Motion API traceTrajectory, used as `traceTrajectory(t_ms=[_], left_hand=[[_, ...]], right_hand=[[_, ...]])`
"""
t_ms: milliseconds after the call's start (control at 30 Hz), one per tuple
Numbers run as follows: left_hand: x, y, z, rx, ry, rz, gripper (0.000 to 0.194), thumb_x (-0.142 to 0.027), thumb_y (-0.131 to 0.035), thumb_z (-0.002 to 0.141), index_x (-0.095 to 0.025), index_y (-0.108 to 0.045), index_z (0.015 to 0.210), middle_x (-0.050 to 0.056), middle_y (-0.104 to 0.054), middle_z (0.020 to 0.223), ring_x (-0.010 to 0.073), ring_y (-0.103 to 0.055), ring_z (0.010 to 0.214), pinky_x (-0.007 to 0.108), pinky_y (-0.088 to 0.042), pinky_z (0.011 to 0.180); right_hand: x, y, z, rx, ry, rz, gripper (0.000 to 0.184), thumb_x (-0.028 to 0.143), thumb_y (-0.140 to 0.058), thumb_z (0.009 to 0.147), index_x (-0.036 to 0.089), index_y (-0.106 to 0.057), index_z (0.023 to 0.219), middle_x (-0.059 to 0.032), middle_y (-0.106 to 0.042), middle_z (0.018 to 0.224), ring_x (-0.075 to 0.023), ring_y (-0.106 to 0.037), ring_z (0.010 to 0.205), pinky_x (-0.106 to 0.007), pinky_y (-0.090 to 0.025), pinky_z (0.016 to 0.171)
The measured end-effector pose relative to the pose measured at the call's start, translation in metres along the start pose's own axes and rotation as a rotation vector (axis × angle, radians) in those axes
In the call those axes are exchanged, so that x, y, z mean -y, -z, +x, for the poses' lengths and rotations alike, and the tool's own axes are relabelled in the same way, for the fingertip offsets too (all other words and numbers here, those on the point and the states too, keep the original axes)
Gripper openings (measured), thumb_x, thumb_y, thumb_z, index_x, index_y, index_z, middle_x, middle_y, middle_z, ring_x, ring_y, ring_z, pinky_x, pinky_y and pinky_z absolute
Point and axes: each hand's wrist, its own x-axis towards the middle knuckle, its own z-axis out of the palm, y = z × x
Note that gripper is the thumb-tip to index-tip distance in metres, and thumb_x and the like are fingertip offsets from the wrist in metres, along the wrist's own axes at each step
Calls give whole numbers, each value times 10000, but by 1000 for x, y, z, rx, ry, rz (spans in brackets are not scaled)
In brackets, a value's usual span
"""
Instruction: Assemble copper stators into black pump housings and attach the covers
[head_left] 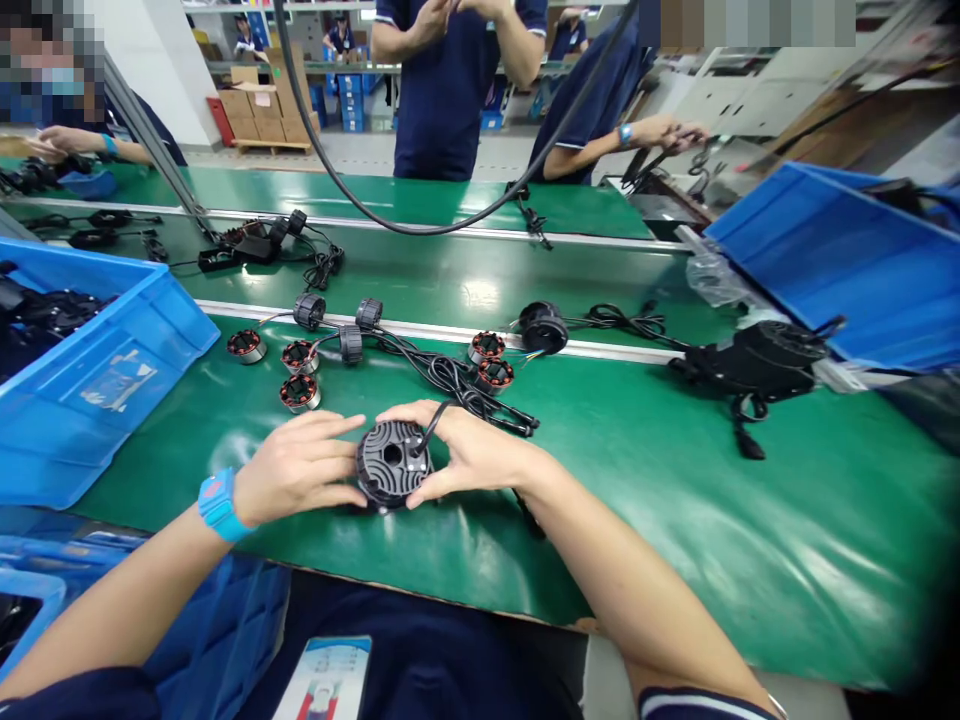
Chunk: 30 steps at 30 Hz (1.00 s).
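Observation:
Between my two hands, low over the green bench, is a round black motor housing (391, 462) with a wavy ribbed face, a central hole and a black cable rising from it. My right hand (454, 455) curls round its right side, thumb at the lower edge. At the left rim, my left hand (300, 465) touches it with thumb and fingers, the index finger stretched out above. Ahead lie copper-wound stators (300, 392), small black ribbed caps (351, 344) and a bundle of black cables (450, 378). Another black round housing (544, 327) with coloured wires rests farther right.
A blue bin (150, 370) of black parts stands left; another blue bin (832, 260) is tilted at the right. Near it sits a black motor unit (757, 360) with a cable. A thick black cable (450, 228) hangs across the view. Several co-workers stand or sit beyond the conveyor (450, 268).

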Motion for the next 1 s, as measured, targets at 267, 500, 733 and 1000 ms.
traceTrajectory(t_ms=[267,500,733,1000], left_hand=[[-38,-16,47,185,176,113,936,-631,-515,990,-16,-171,1607,246,-345,1592,364,-285,1515,496,-278,1219],[-43,-37,41,236,326,67,653,-477,-557,1004,-35,-381,1452,211,-555,1248,311,-562,1096,459,-519,934],[-36,-45,30,132,220,23,559,-465,-529,1015,-92,-441,1423,176,-557,1265,305,-557,1134,433,-510,932],[-72,-94,41,-154,255,-303,577,-474,-676,945,-203,-407,1378,212,-422,1505,351,-499,1361,587,-459,1080]], right_hand=[[-2,-7,-14,47,-73,-183,878,510,-828,771,100,-471,1460,-208,-553,1389,-326,-549,1283,-454,-446,1103],[-14,-28,-39,-137,-112,135,1123,511,-941,588,181,-348,1483,-161,-392,1517,-284,-402,1433,-394,-366,1196],[-5,-62,-32,-392,-384,557,1250,548,-933,593,232,-236,1581,-124,-518,1378,-275,-556,1255,-447,-455,1107],[44,-73,-131,-881,-341,586,1432,430,-929,647,335,99,1641,-128,-408,1415,-255,-557,1229,-391,-520,979]])
